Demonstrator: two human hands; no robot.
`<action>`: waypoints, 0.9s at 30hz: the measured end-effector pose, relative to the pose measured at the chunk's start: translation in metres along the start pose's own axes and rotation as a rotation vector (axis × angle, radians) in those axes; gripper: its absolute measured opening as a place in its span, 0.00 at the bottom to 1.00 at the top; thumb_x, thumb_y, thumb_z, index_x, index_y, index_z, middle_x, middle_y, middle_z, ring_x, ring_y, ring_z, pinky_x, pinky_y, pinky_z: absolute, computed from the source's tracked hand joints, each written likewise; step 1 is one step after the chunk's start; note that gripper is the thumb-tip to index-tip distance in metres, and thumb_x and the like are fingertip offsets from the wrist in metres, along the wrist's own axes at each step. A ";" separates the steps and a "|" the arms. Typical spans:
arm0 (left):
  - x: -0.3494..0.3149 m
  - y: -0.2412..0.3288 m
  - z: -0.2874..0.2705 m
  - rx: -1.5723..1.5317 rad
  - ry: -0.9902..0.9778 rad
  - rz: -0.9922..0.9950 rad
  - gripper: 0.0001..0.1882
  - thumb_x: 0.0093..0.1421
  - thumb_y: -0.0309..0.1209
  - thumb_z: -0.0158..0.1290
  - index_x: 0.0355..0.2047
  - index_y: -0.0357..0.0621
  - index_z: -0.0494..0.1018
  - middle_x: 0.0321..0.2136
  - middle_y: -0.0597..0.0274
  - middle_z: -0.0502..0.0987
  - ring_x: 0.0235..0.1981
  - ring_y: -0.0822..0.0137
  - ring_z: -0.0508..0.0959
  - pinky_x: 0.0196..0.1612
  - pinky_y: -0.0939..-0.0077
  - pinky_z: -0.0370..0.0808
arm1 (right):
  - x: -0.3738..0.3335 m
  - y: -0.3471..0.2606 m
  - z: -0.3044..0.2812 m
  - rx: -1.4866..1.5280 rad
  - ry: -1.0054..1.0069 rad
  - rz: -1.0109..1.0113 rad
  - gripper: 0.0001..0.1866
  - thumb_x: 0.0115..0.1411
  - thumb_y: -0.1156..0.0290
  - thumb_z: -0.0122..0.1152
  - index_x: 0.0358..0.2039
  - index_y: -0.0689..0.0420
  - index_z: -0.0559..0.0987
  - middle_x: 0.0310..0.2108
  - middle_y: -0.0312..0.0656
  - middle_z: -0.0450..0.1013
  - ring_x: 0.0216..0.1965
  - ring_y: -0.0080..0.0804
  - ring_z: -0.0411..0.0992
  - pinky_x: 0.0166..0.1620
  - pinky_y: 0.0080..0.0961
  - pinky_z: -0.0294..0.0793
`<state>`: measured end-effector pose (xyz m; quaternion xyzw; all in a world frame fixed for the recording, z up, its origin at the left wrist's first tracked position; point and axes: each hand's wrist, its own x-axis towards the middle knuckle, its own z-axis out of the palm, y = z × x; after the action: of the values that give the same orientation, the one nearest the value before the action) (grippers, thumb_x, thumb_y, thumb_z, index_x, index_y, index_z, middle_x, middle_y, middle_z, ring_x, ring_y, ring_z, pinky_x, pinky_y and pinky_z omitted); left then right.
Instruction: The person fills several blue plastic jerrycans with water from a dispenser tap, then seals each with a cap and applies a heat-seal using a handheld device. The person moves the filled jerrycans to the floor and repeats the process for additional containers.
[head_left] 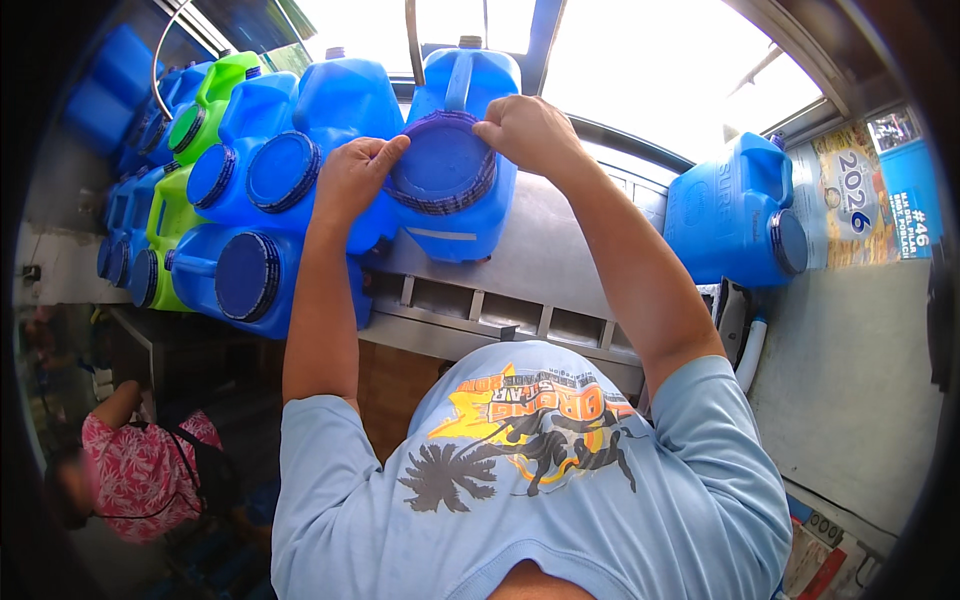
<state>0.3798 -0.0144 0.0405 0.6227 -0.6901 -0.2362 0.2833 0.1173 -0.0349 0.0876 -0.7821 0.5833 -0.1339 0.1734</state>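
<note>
A blue water jug stands on the metal counter in front of me, its wide round blue lid turned toward me. Around the lid's rim runs a dark printed plastic seal band. My left hand is closed at the left edge of the lid, thumb and fingers pinching the band. At the upper right of the lid, my right hand pinches the same band, its fingers curled. The jug's handle and small dark top cap show beyond my hands.
Several blue jugs and green jugs are stacked at the left. Another blue jug sits at the right. The metal counter has slots along its front. At lower left is a person in a pink patterned shirt.
</note>
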 end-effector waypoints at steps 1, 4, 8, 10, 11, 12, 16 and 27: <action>0.003 0.002 -0.003 0.074 -0.045 0.007 0.32 0.63 0.61 0.53 0.36 0.40 0.84 0.35 0.51 0.84 0.37 0.55 0.83 0.40 0.60 0.76 | 0.002 -0.001 0.000 0.009 -0.030 0.028 0.19 0.64 0.53 0.59 0.35 0.56 0.85 0.33 0.44 0.82 0.34 0.40 0.80 0.44 0.39 0.77; 0.008 0.011 -0.007 0.179 -0.145 -0.024 0.36 0.64 0.65 0.49 0.48 0.44 0.82 0.44 0.48 0.83 0.48 0.52 0.81 0.50 0.59 0.75 | 0.001 -0.001 0.000 0.074 -0.045 0.088 0.24 0.66 0.47 0.56 0.39 0.56 0.86 0.36 0.46 0.82 0.39 0.41 0.80 0.47 0.39 0.77; 0.006 0.034 0.006 0.267 0.098 0.405 0.42 0.59 0.70 0.50 0.63 0.52 0.72 0.61 0.49 0.72 0.65 0.48 0.67 0.67 0.55 0.62 | -0.032 0.038 0.002 0.276 0.252 0.028 0.24 0.65 0.47 0.58 0.45 0.56 0.85 0.45 0.47 0.81 0.48 0.41 0.78 0.53 0.37 0.75; 0.007 0.047 0.013 0.265 0.017 0.519 0.46 0.57 0.71 0.51 0.67 0.56 0.66 0.67 0.51 0.65 0.71 0.48 0.58 0.73 0.52 0.52 | -0.082 0.088 -0.003 0.235 0.464 -0.071 0.21 0.64 0.51 0.63 0.49 0.54 0.83 0.50 0.46 0.79 0.52 0.41 0.77 0.57 0.35 0.74; 0.007 0.054 0.019 0.309 -0.038 0.516 0.46 0.56 0.71 0.52 0.66 0.56 0.67 0.67 0.51 0.66 0.71 0.47 0.58 0.73 0.51 0.52 | -0.110 0.116 -0.004 0.161 0.541 -0.048 0.20 0.64 0.55 0.65 0.50 0.53 0.82 0.51 0.46 0.78 0.54 0.43 0.76 0.59 0.35 0.73; 0.009 0.060 0.024 0.342 -0.069 0.545 0.47 0.55 0.72 0.53 0.66 0.56 0.68 0.67 0.51 0.66 0.71 0.47 0.58 0.73 0.50 0.52 | -0.141 0.147 -0.008 -0.030 0.623 -0.012 0.19 0.64 0.56 0.65 0.50 0.53 0.81 0.51 0.46 0.79 0.56 0.43 0.75 0.60 0.37 0.73; 0.010 0.076 0.035 0.477 -0.189 0.583 0.46 0.55 0.71 0.53 0.66 0.56 0.68 0.67 0.51 0.66 0.71 0.45 0.59 0.72 0.50 0.54 | -0.298 0.258 -0.025 -0.500 0.695 0.384 0.22 0.62 0.57 0.66 0.52 0.57 0.79 0.54 0.51 0.75 0.57 0.50 0.72 0.61 0.44 0.70; 0.017 0.057 0.031 0.413 -0.172 0.589 0.59 0.45 0.79 0.54 0.70 0.59 0.60 0.70 0.48 0.61 0.73 0.44 0.55 0.73 0.48 0.50 | -0.503 0.359 0.030 -0.230 0.387 1.147 0.38 0.62 0.58 0.64 0.68 0.60 0.64 0.65 0.56 0.66 0.64 0.54 0.67 0.64 0.45 0.67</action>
<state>0.3163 -0.0255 0.0587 0.4195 -0.8941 -0.0517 0.1482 -0.3234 0.3581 -0.0968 -0.3189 0.9427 -0.0950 0.0232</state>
